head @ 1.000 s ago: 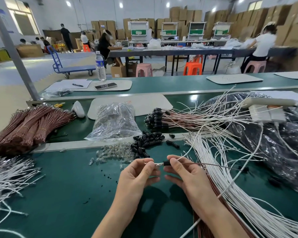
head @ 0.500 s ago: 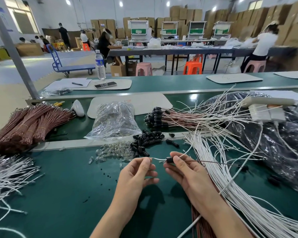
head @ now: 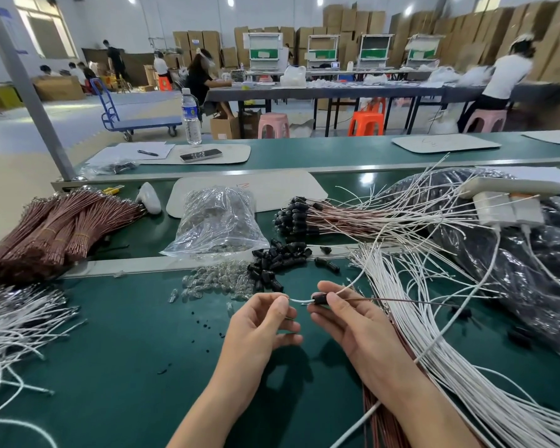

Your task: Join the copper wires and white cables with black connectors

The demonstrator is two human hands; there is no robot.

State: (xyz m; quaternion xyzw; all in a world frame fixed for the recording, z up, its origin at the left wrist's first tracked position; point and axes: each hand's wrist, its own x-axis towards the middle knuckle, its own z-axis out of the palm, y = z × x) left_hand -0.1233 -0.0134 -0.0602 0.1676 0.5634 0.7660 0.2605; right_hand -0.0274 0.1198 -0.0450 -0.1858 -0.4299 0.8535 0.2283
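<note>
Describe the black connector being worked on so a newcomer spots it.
On the green bench, look at the near centre. The right hand pinches a black connector, with a white cable running from it to the left hand and a copper wire trailing right. Unlike the loose connector pile behind, it is in a hand, with a wire on each side.

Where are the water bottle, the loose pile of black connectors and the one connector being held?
water bottle [head: 191, 130], head view, clear body below the label.
pile of black connectors [head: 278, 258], head view, middle of the heap.
held connector [head: 318, 300], head view, middle of its black body.
</note>
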